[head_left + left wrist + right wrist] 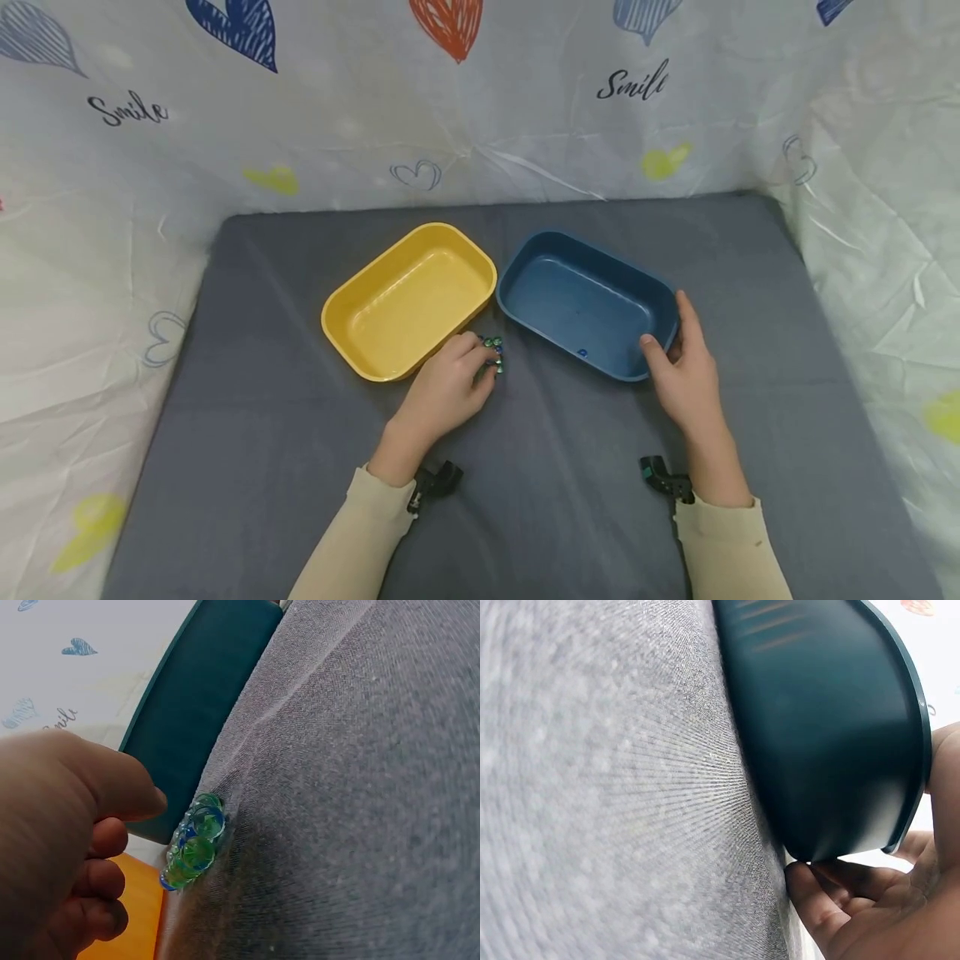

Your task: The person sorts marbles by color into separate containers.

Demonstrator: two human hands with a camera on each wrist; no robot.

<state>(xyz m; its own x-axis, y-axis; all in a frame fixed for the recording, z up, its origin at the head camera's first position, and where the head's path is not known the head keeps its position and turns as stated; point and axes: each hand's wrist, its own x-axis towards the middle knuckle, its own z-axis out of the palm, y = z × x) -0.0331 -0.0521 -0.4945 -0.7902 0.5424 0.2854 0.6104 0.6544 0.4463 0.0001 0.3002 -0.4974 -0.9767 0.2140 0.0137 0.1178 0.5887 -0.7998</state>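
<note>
Green and blue glass marbles [196, 844] lie in a small cluster on the grey cloth, between the two tubs. My left hand [448, 390] is at that cluster, fingers bent loosely toward it and partly covering it in the head view. From the left wrist, the hand [52, 840] shows no marble between its fingers. On the right, my right hand [686, 379] grips the near right corner of the blue tub [551, 335], thumb over the rim and fingers outside. A small blue marble [582, 353] sits inside that tub.
The yellow tub [360, 275] stands left of the blue one, their near corners almost touching. Grey cloth [262, 442] covers the table. A white printed sheet [525, 167] hangs behind and at both sides.
</note>
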